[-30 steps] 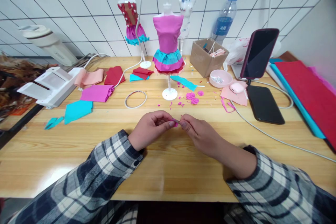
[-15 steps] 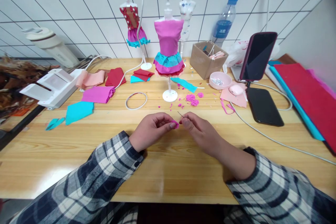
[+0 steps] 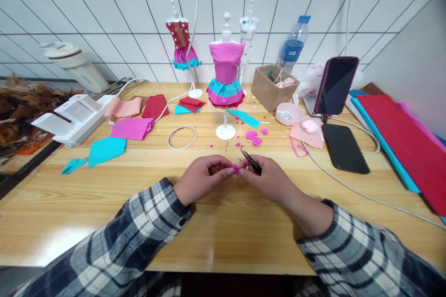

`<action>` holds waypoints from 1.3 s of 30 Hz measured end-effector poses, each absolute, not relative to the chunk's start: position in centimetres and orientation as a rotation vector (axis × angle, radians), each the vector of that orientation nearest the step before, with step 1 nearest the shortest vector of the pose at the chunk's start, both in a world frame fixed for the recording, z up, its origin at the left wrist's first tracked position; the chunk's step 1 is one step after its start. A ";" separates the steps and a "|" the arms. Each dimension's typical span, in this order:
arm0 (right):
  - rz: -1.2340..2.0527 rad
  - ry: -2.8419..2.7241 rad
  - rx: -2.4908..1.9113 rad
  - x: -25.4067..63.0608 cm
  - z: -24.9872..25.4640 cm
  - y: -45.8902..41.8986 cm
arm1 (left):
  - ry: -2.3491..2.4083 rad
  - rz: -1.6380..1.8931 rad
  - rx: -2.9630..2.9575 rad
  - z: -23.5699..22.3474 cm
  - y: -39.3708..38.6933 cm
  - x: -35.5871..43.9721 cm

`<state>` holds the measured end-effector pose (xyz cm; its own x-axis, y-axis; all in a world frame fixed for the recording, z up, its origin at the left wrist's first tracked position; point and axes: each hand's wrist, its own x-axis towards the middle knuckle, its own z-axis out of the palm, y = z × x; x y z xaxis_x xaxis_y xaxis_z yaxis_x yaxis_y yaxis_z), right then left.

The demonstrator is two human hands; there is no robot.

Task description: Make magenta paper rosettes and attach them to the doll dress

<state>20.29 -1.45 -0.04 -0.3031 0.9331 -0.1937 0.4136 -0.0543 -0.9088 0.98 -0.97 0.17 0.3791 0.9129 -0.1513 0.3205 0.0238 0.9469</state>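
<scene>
My left hand (image 3: 208,176) pinches a small crumpled piece of magenta crepe paper (image 3: 235,168) between thumb and fingertips. Opposite it, my right hand (image 3: 266,176) has its fingers closed around dark pointed tweezers (image 3: 252,162), whose tips point up and to the left. The right thumb and fingertip also meet at the paper's edge. Just beyond the hands lie gathered magenta paper rosettes (image 3: 254,138) and small scraps. Behind them stands a mini dress form (image 3: 226,62) in a magenta top with a blue, magenta and red ruffled skirt.
Folded crepe paper (image 3: 132,128) and a cable ring (image 3: 181,138) lie to the left. At right are a cardboard box (image 3: 273,87), a pink bowl (image 3: 290,114) of beads, a propped phone (image 3: 336,86) and a flat black phone (image 3: 345,148). Two more dress forms stand behind.
The tweezers have turned in my right hand, so more of their dark body shows. Both hands have come closer together at the magenta paper. The view has tilted slightly upward.
</scene>
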 end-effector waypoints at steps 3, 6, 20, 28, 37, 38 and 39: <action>1.343 -1.680 -1.462 20.4 -0.1 -1.3 | 1.228 0.681 1.527 0.3 -0.9 0.9; 1.348 -1.678 -1.459 20.4 -0.3 -1.2 | 1.246 0.672 1.542 0.1 -0.8 0.8; 1.243 -1.882 -1.441 20.5 -0.1 -1.5 | 1.164 0.591 1.631 0.1 -1.0 0.8; 1.259 -1.880 -1.452 20.4 -0.2 -1.5 | 1.153 0.591 1.629 -0.2 -1.0 0.8; 1.217 -1.807 -1.490 20.3 -0.5 -1.5 | 1.242 0.619 1.728 -0.5 -1.0 0.8; 1.202 -1.800 -1.483 20.3 -0.5 -1.4 | 1.248 0.631 1.778 -0.4 -0.9 0.7; 1.172 -1.792 -1.472 20.4 -0.5 -1.4 | 1.249 0.666 1.850 -0.3 -0.9 0.7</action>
